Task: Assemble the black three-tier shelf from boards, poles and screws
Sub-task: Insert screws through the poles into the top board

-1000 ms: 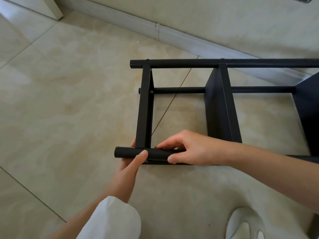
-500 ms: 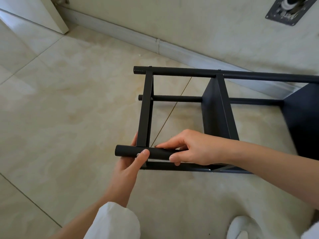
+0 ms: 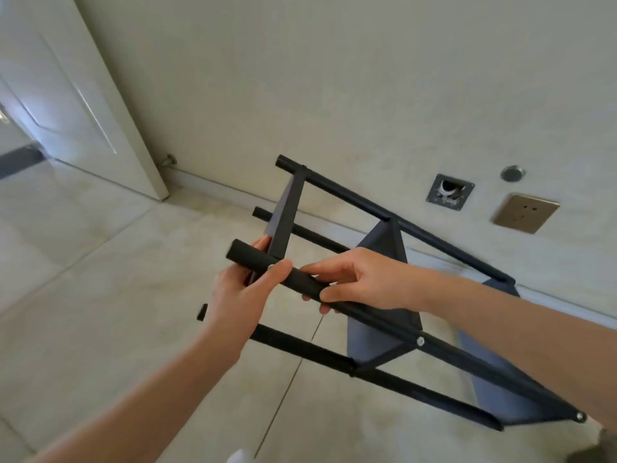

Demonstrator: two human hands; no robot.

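Shelf (image 3: pixel 384 295) looks fully built: three boards, four poles, screws (image 3: pixel 420 341) in. Both hands grip near pole (image 3: pixel 300 282), left hand (image 3: pixel 243 295) at 9 o'clock of right hand (image 3: pixel 367 282). Left: stand upright.

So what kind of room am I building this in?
Probably a room at home: tiled floor, white door with a doorstop, and a wall socket above the skirting.

Four black poles (image 3: pixel 394 218), three boards (image 3: pixel 384 248), three visible silver screws (image 3: pixel 420 341), two hands (image 3: pixel 370 279).
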